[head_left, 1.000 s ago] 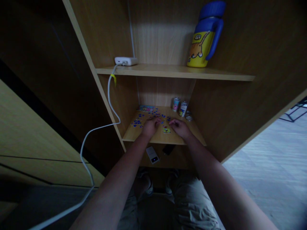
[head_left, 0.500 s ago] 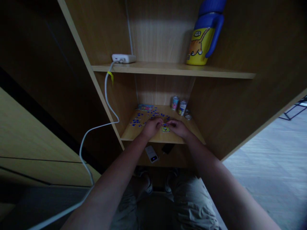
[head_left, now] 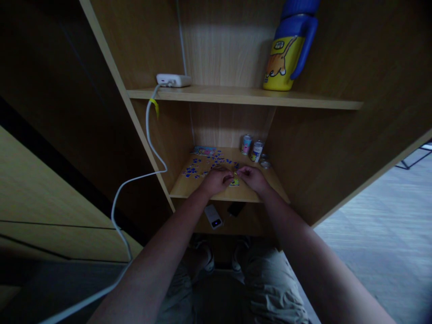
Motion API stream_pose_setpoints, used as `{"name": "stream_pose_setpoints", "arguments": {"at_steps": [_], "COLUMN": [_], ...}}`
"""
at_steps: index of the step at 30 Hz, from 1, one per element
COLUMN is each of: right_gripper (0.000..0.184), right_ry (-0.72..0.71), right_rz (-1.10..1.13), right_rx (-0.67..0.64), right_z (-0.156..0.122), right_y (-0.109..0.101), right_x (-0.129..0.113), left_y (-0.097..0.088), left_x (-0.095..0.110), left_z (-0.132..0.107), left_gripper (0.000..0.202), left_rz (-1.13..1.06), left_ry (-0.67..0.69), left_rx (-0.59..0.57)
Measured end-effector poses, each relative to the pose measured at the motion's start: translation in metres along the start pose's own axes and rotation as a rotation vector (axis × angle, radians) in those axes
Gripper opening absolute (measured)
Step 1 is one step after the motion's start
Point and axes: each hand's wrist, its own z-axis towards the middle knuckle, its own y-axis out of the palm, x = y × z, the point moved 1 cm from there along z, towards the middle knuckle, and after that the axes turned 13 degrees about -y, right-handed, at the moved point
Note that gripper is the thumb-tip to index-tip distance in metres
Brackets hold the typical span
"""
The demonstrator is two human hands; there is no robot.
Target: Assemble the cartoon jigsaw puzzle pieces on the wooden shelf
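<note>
Both my hands rest on the lower wooden shelf [head_left: 189,191] of a cabinet. My left hand [head_left: 216,181] and my right hand [head_left: 252,177] meet fingertip to fingertip over a small yellow assembled puzzle patch [head_left: 234,182]. Whether either hand pinches a piece is too small and dark to tell. Several loose blue puzzle pieces [head_left: 193,171] are scattered over the left and back of the shelf. A colourful picture card [head_left: 204,151] lies flat at the back left.
Two small cans [head_left: 251,148] and two round lids [head_left: 264,161] stand at the shelf's back right. On the upper shelf sit a white charger [head_left: 173,80] with a hanging cable [head_left: 148,135] and a yellow-blue bottle [head_left: 288,47]. A power bank [head_left: 213,217] and a dark phone [head_left: 236,208] lie below.
My hands have drawn closer together over the yellow patch; a second ago they were apart on either side of it. The view has shifted slightly.
</note>
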Motion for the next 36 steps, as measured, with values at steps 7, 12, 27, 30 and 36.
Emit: {"name": "stream_pose_setpoints", "arguments": {"at_steps": [7, 12, 27, 30, 36], "right_gripper": [0.037, 0.032, 0.016, 0.016, 0.015], "right_ry": [0.026, 0.002, -0.023, -0.021, -0.033], "right_rz": [-0.005, 0.028, -0.049, -0.058, -0.125], "right_rx": [0.013, 0.002, -0.119, -0.124, -0.115], "right_z": [-0.001, -0.001, 0.0, 0.0, 0.0], "right_y": [-0.001, 0.0, 0.001, 0.002, 0.003], "right_x": [0.005, 0.003, -0.008, -0.008, -0.008], "left_y": [-0.003, -0.001, -0.002, -0.001, -0.001], "left_x": [0.001, -0.002, 0.0, 0.0, -0.001], "left_z": [0.002, 0.002, 0.0, 0.0, 0.0], "left_gripper": [0.004, 0.003, 0.007, 0.008, 0.009], "left_rz": [-0.03, -0.068, -0.094, -0.094, -0.108], "left_ry": [-0.006, 0.002, -0.018, -0.019, -0.005], "left_rx": [-0.04, -0.049, -0.065, -0.072, -0.07]}}
